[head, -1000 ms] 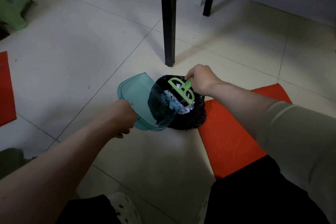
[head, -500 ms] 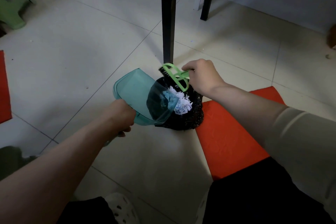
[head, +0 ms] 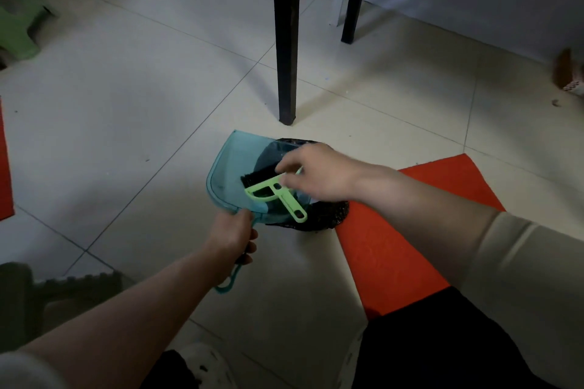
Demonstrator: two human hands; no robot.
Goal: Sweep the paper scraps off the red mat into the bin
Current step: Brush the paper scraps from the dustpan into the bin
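Over the black-bagged bin [head: 328,218] at the red mat's [head: 410,230] 10 o'clock corner, hold the teal dustpan [head: 227,174] level by the handle your left hand [head: 232,237] grips, while your right hand [head: 316,177], its grip lost in blur, meets the green brush [head: 268,191].

The tiled floor [head: 126,110] bears a red mat [head: 395,249], a black bin [head: 328,218] at its corner, and two black legs [head: 286,41].

Bin [head: 330,215] (mostly) behind dustpan [head: 227,175]
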